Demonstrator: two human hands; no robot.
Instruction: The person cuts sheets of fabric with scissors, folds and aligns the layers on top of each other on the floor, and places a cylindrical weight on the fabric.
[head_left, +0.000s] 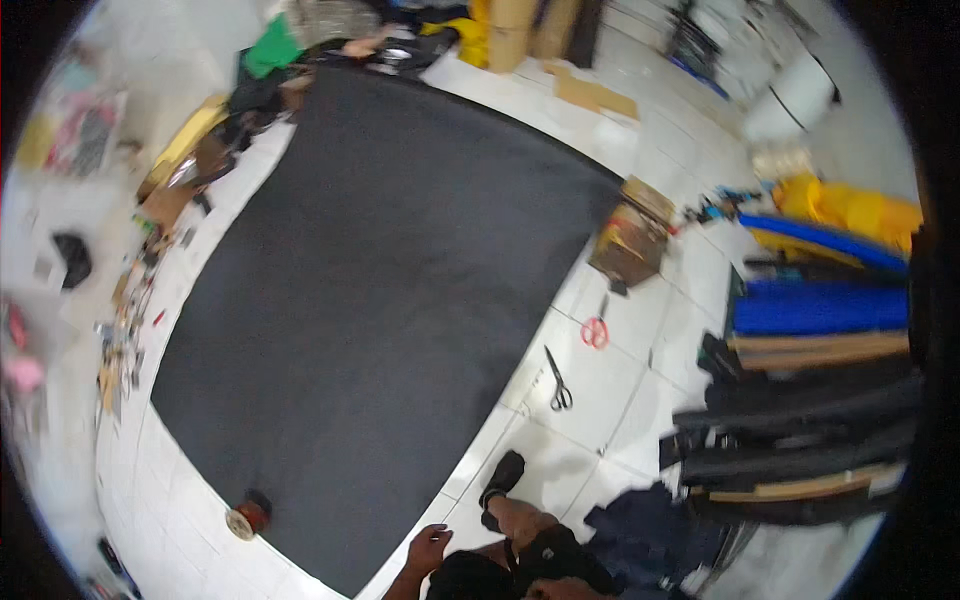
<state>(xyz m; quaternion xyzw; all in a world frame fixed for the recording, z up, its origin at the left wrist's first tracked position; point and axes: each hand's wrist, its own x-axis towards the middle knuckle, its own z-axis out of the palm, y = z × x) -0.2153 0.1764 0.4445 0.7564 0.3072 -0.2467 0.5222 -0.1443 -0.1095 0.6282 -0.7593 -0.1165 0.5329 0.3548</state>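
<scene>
A large sheet of dark fabric (370, 260) lies spread over the white tiled floor, with a soft crease across its middle. My left hand (430, 548) is beside the sheet's lower right edge, fingers loosely bent and nothing visible in them. At the bottom edge of the picture, by my bent leg, my right hand (565, 590) shows only in part; its fingers are hidden. Black-handled scissors (558, 380) lie on the tiles right of the sheet. Beyond them are red-handled scissors (595, 332). A worn box (630, 235) stands at the sheet's right corner.
A spool-like round object (247, 515) sits on the sheet's lower left edge. Rolls of blue material (820, 306) and dark rolls (800, 415) are stacked at right. Small scattered items (125, 345) line the left. Dark cloth (655, 535) lies right of my foot (503, 475).
</scene>
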